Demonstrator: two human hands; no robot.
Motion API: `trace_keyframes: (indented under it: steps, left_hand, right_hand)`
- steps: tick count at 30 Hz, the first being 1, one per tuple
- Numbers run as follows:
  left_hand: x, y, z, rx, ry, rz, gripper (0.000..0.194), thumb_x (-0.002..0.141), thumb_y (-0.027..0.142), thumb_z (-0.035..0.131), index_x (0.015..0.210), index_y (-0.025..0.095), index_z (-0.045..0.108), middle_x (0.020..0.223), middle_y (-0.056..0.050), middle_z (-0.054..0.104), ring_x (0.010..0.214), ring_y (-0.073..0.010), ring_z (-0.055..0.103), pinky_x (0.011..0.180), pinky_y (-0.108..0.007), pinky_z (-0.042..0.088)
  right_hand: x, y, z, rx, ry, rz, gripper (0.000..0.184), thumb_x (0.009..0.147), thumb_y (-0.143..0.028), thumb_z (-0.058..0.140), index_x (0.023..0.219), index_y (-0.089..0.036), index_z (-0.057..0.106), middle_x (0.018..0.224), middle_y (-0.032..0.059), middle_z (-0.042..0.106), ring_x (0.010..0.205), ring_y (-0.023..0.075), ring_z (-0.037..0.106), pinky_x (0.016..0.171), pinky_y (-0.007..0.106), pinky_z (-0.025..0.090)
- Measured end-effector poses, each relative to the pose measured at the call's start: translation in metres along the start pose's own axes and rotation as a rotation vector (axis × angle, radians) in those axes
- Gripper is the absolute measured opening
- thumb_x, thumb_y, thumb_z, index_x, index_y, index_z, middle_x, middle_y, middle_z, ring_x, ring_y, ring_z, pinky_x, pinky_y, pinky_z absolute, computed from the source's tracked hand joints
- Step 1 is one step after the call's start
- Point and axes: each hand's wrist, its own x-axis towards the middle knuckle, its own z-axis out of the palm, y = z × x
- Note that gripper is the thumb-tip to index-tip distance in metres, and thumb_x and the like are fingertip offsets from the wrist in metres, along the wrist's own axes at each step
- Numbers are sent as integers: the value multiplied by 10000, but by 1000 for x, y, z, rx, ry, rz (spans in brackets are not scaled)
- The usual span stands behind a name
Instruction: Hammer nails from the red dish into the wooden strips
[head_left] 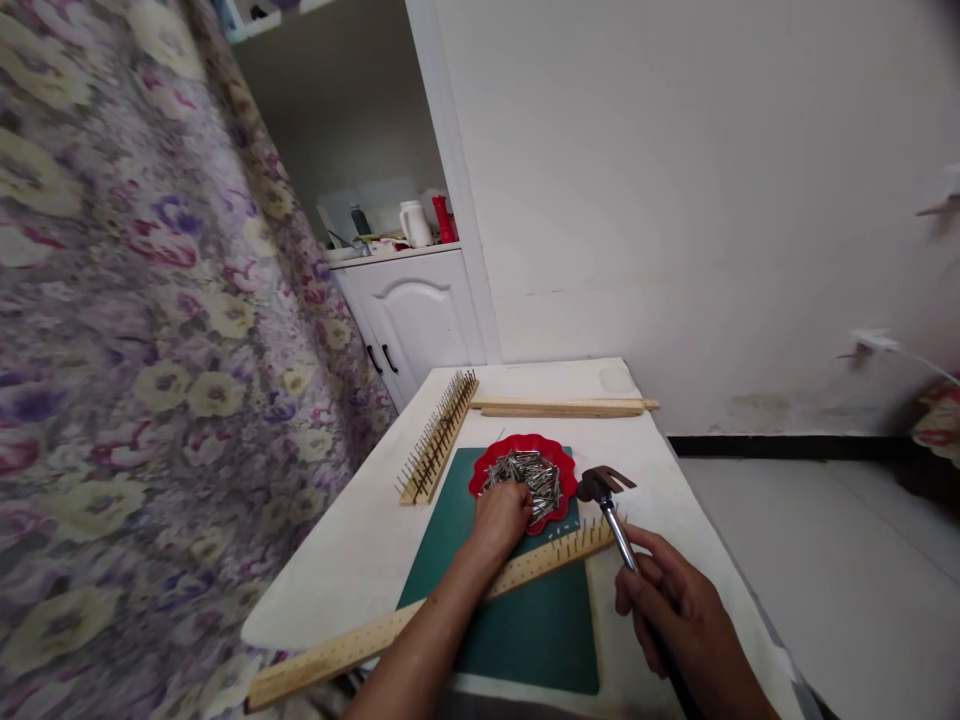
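Observation:
My left hand (501, 520) dips into the red scalloped bowl (501, 447), its curled fingers among a heap of loose nails (545, 483). The fingertips are hidden, so what they pinch cannot be seen. A claw hammer (616, 530) is gripped by its handle in my right hand (667, 600), its head raised beside the bowl. Under my left forearm a long wooden strip (367, 640) with rows of holes runs diagonally across the green mat (532, 640). Several nails (577, 538) stand upright in the strip's far right end, near the hammer.
At the table's left, a wooden strip (439, 440) bristles with upright nails. Plain wooden strips (562, 408) lie across the back of the white table (337, 560). A floral curtain (172, 350) hangs at left; a white cabinet (420, 310) and wall stand behind.

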Motion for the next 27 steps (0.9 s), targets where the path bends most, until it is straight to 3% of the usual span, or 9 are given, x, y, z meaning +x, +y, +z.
trace_keyframes:
  steps: [4, 13, 22, 27]
  left_hand:
    - [5, 8, -1, 67, -25, -10, 175, 705, 110, 543, 703, 162, 710, 762, -110, 711, 782, -248, 648, 675, -301, 436]
    - [4, 23, 2, 156, -32, -5, 192, 745, 130, 534, 812, 145, 713, 902, -160, 711, 867, -269, 652, 753, -327, 460]
    - [-7, 15, 0, 190, 31, 10, 240, 764, 111, 477, 886, 176, 673, 924, -123, 690, 865, -255, 636, 725, -316, 437]
    - [-14, 10, -2, 139, 104, 0, 218, 799, 131, 461, 923, 212, 620, 911, -68, 686, 848, -208, 618, 719, -271, 404]
  right_hand:
    - [0, 2, 2, 8, -15, 1, 449, 839, -427, 550, 1212, -194, 463, 618, -65, 546, 282, 26, 366, 301, 147, 226]
    - [0, 5, 8, -22, -34, 1, 435, 836, -438, 538, 1198, -205, 474, 606, -68, 550, 269, 42, 384, 291, 158, 240]
    - [3, 8, 7, 3, 10, -22, 445, 815, -421, 558, 1190, -193, 488, 584, -71, 560, 245, 30, 374, 286, 155, 233]
    - [5, 11, 8, 9, 46, -34, 442, 799, -429, 563, 1164, -187, 507, 566, -77, 556, 226, 21, 360, 270, 144, 214]
